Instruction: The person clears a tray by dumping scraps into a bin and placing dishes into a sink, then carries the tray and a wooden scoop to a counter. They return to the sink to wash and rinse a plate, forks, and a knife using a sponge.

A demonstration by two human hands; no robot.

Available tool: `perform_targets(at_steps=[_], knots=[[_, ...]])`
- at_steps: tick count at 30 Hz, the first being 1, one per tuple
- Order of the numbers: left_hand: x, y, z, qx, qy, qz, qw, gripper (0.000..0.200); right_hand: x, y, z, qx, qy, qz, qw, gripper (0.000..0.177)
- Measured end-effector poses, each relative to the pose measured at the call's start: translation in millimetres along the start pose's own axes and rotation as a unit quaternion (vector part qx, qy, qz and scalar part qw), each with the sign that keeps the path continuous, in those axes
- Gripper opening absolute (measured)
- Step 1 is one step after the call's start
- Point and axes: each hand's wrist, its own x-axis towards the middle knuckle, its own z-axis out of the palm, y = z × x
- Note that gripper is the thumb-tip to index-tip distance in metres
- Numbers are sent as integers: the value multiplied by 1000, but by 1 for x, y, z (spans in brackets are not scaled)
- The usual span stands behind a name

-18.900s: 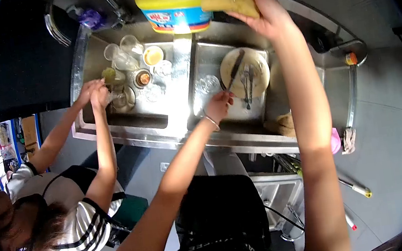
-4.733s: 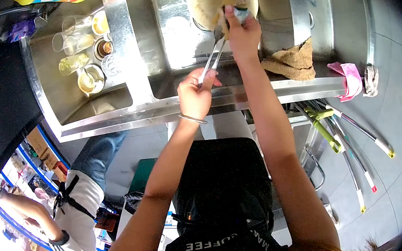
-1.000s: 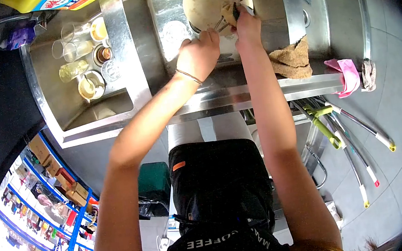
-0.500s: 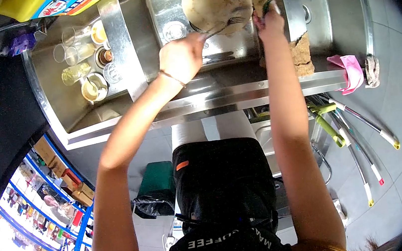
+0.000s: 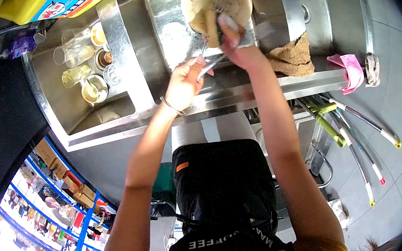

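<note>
My left hand (image 5: 186,81) is closed around a fork (image 5: 212,66), low over the middle sink basin. The fork's tines are hidden or blurred near my right hand. My right hand (image 5: 237,45) grips a yellow sponge with a green side (image 5: 211,28), close against the fork. Behind both hands lies a round, pale plate (image 5: 192,1) with brown food residue. The sponge and right hand cover its lower part.
Glasses (image 5: 72,56) and cups (image 5: 94,88) stand in the left basin. A brown cloth (image 5: 293,58) drapes by the right divider. Pink (image 5: 349,72) and grey cloths (image 5: 372,70) hang on the front rim. Mop handles (image 5: 353,157) lean at lower right.
My right hand has brought the sponge left, from the plate's right side to in front of it. My left hand has drawn the fork down toward me, and the two hands now nearly meet.
</note>
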Motion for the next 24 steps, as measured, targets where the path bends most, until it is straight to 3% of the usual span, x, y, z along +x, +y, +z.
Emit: perform_targets(at_steps=[1, 4, 8, 9, 12, 13, 17, 18, 20, 23, 24], knots=[[-2, 2, 6, -1, 2, -2, 1000, 34, -14, -10, 26, 51, -42, -52, 996, 33], [-6, 2, 12, -9, 26, -17, 999, 30, 10, -2, 17, -113, 8, -222, 968, 32], [1, 17, 11, 1, 9, -40, 999, 26, 15, -24, 36, -194, 117, -333, 915, 33], [6, 14, 10, -37, 1, -37, 999, 27, 16, -24, 40, -154, 153, -337, 916, 34], [11, 27, 18, -18, 16, -54, 998, 31, 22, -18, 49, 80, 148, -335, 927, 35], [10, 34, 19, 4, 24, -63, 998, 37, 24, -15, 49, 113, 141, -283, 942, 35], [19, 18, 12, -18, 82, -60, 995, 33, 2, 0, 44, -77, 60, -215, 972, 35], [26, 12, 11, -40, 102, -59, 992, 31, -16, 2, 48, -171, 35, -122, 977, 35], [30, 8, 16, -76, 126, -69, 987, 28, -12, 29, 36, 4, 3, -113, 994, 36], [28, -5, 22, -86, 141, -65, 984, 25, -11, 30, 22, -73, -60, -81, 992, 36], [27, -10, 21, -67, 115, -43, 990, 25, -8, 30, 20, -42, -21, -77, 996, 37]])
